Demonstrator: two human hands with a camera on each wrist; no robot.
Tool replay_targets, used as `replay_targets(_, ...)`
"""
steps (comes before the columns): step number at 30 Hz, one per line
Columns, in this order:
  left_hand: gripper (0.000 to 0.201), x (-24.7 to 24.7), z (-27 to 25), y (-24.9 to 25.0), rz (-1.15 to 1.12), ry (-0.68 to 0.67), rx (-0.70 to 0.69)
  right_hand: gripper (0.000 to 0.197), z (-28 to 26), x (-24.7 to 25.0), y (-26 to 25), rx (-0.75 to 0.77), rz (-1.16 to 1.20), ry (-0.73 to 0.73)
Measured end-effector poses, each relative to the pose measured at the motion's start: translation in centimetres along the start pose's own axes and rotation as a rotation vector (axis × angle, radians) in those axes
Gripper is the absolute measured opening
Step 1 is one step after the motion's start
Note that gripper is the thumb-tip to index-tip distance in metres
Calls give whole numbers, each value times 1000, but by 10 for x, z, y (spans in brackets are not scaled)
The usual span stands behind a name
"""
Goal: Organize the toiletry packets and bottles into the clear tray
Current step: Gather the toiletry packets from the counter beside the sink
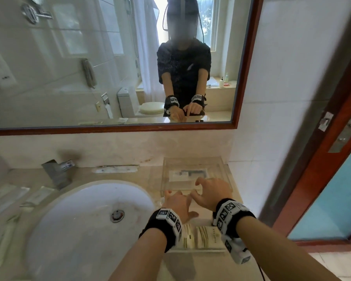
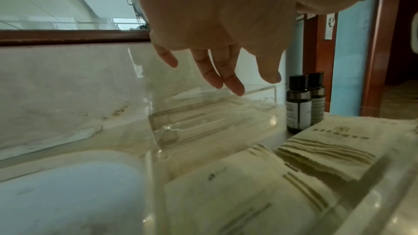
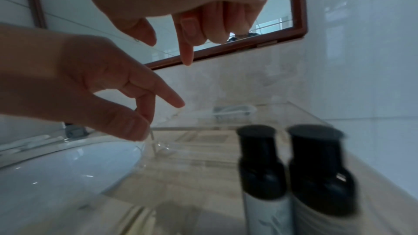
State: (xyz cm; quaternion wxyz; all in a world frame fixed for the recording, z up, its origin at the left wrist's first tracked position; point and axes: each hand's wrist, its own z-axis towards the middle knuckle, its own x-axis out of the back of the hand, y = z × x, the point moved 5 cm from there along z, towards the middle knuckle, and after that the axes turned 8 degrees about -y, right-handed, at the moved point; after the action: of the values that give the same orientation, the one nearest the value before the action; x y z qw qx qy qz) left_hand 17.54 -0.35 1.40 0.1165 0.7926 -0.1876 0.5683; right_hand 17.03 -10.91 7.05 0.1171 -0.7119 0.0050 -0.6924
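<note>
Hovering over clear rigid tray (image 1: 224, 165): left hand (image 1: 177, 203) loose, right hand (image 1: 213, 192) half-curled (both empty).

Both forearms are bare from the elbow down. On the left wrist sits a black fabric band (image 1: 166, 222), wrapped all the way round and carrying a row of white square tiles printed with black-and-white coded patterns. The right wrist wears a matching black band (image 1: 231, 213) with the same tiled markers. At 5 o'clock from it hangs a white boxy camera unit (image 1: 238, 252), also bearing a coded marker, with a thin black cable (image 1: 260, 271) trailing off at 5 o'clock. In the mirror the person wears a dark short-sleeved top (image 1: 183, 65) and dark headgear with thin cables running down.
</note>
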Motion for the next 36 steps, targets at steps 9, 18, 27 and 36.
replay_targets(9,59,-12,-57,-85,-64,-12,216,43,31,-9,-89,165,-23,-55)
replay_targets(18,56,-47,-160,-221,-148,-15,514,42,44,-36,-253,437,-51,-111)
replay_targets(27,55,-97,-272,-365,-207,-91,671,41,45,-79,-435,610,-111,-159)
replay_targets(36,52,-132,-320,-488,-171,-136,702,42,71,-121,-541,512,-91,-275)
